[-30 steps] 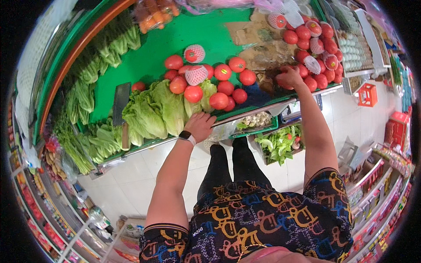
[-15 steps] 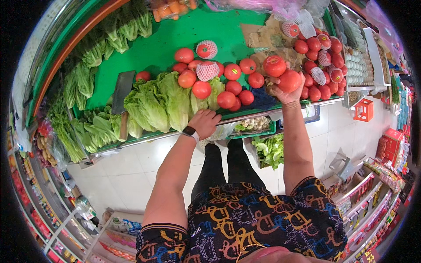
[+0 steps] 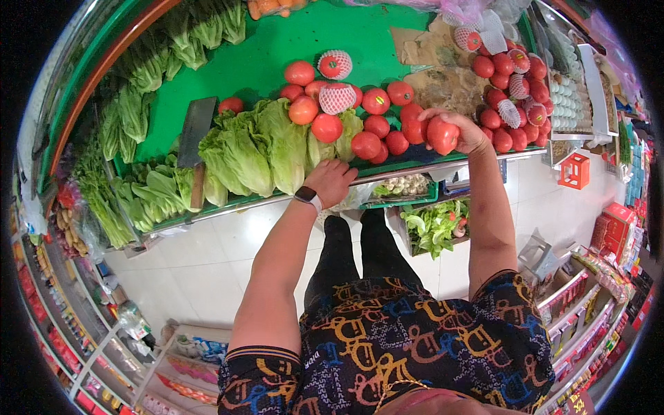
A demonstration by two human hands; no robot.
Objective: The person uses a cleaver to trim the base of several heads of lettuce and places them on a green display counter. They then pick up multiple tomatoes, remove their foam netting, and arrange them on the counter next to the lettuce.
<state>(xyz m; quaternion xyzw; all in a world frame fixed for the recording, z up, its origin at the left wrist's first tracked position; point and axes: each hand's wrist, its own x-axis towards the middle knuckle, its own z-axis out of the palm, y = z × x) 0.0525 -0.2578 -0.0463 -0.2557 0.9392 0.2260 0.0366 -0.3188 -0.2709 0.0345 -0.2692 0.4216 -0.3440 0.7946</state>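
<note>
My right hand point(image 3: 467, 130) is closed round a red tomato point(image 3: 443, 135) at the front edge of the stall. Its fingertips reach over the top toward a second tomato point(image 3: 413, 126), which sits against the loose group of tomatoes point(image 3: 366, 145) in the middle; whether they touch it I cannot tell. Some tomatoes in that group wear white foam nets point(image 3: 337, 99). My left hand point(image 3: 332, 182) lies on the metal front rail, fingers stretched out, holding nothing, just before the heads of lettuce point(image 3: 287, 149).
A cleaver point(image 3: 197, 135) lies left of the lettuce, its wooden handle toward the front rail. More tomatoes point(image 3: 503, 64) are piled at the right, next to trays of eggs point(image 3: 567, 104). Leafy greens point(image 3: 149, 69) line the back left. Below the stall stands a box of green vegetables point(image 3: 432, 228).
My right hand has moved left and slightly down along the stall, bringing two tomatoes from near the right pile to the middle group. My left hand stays on the rail.
</note>
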